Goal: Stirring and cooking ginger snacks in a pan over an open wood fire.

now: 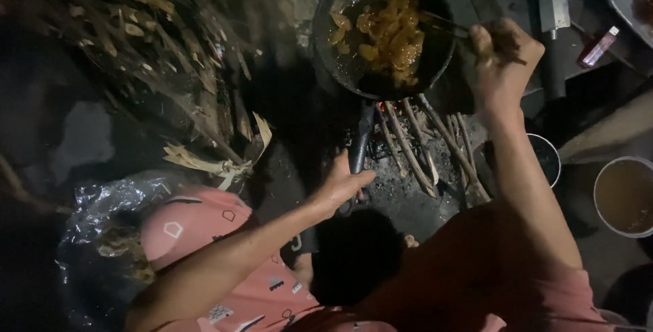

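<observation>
A black frying pan (326,46) sits over burning sticks, filled with golden fried pieces (388,32) in oil. My left hand (343,184) grips the pan's long dark handle (360,138) near its end. My right hand (502,60) is raised to the right of the pan and is closed on a thin dark utensil (445,24) whose tip reaches into the food.
Firewood sticks (422,145) fan out under the pan. A pile of dry wood and husks (170,67) lies at left, crumpled plastic (102,203) below it. A cleaver (552,5), a red lighter (598,46), a dark pot (544,158) and a bowl of brown liquid (626,196) stand at right.
</observation>
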